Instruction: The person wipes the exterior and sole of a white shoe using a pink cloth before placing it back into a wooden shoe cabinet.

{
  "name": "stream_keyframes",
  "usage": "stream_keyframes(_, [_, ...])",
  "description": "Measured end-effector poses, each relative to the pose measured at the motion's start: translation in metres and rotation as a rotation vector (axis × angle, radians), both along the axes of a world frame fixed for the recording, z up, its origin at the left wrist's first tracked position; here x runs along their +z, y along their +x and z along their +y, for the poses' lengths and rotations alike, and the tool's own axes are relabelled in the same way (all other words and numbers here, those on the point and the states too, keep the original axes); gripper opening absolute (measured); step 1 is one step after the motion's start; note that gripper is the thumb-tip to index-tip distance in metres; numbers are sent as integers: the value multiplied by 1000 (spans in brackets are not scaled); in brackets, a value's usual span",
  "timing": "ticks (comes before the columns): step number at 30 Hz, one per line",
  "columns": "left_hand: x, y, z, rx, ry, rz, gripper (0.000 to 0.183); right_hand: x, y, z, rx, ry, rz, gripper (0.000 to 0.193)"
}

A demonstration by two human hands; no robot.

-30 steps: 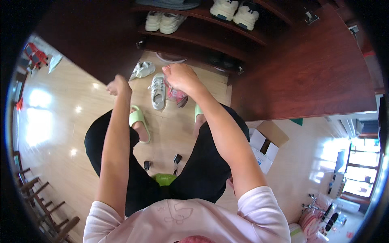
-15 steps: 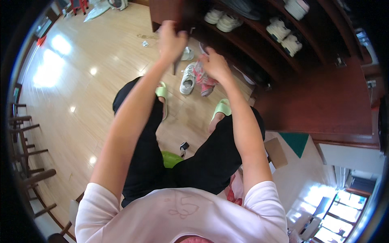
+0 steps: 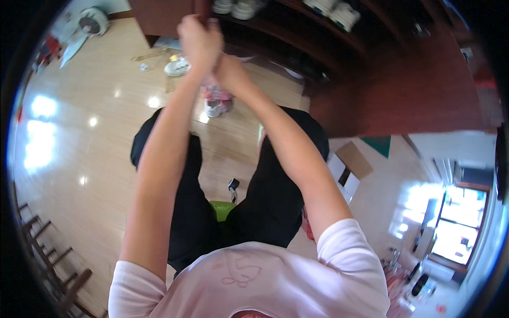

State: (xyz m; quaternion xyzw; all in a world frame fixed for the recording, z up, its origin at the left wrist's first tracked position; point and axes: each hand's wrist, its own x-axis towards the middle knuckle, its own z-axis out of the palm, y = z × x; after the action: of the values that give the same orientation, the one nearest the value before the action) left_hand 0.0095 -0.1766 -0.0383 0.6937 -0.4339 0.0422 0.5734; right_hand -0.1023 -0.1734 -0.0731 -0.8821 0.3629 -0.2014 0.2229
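My left hand (image 3: 200, 43) is raised at the front of a dark brown shoe cabinet (image 3: 286, 34), with its fingers curled round the edge of a brown door panel (image 3: 203, 7). Just below and to the right, my right hand (image 3: 231, 74) is closed on a crumpled pink patterned cloth (image 3: 216, 93). The forearms nearly meet there, and my left wrist hides part of my right hand. Beneath the hanging cloth a white shoe (image 3: 214, 109) shows on the floor. Another white shoe (image 3: 177, 67) lies left of my left wrist.
Pale shoes (image 3: 344, 17) line the cabinet's shelves. A green seat (image 3: 221, 210) shows between my black-trousered legs. An opened cardboard box (image 3: 354, 159) stands to the right. A dark wooden chair (image 3: 55, 259) is at the left, and a fan (image 3: 93, 22) at the far left.
The view has shifted, so cabinet and shoes appear further left and higher. My right hand has come close to my left wrist, still with the pink cloth. The green slippers are now hidden.
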Motion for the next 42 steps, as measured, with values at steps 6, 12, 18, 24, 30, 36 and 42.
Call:
stream_keyframes(6, [-13, 81, 22, 168, -83, 141, 42, 58, 29, 43, -13, 103, -65, 44])
stream_keyframes(12, [-24, 111, 37, 171, 57, 279, 42, 51, 32, 25, -186, 152, -240, 27])
stream_keyframes(18, [-44, 107, 52, 334, 304, 144, 57, 29, 18, 23, -217, 256, -137, 23])
stream_keyframes(24, [-96, -25, 47, -90, 284, -139, 48, -80, -58, -18, -557, 474, -377, 20])
stream_keyframes(30, [-240, -107, 40, -485, 441, 179, 39, -216, -123, -30, -974, 411, -611, 20])
stream_keyframes(36, [-337, -160, 1, -562, 508, 524, 28, -339, -180, -74, -1103, 420, -696, 25])
stream_keyframes(42, [-400, -202, -64, -644, 357, 874, 20, -438, -233, -178, -1082, 360, -960, 47])
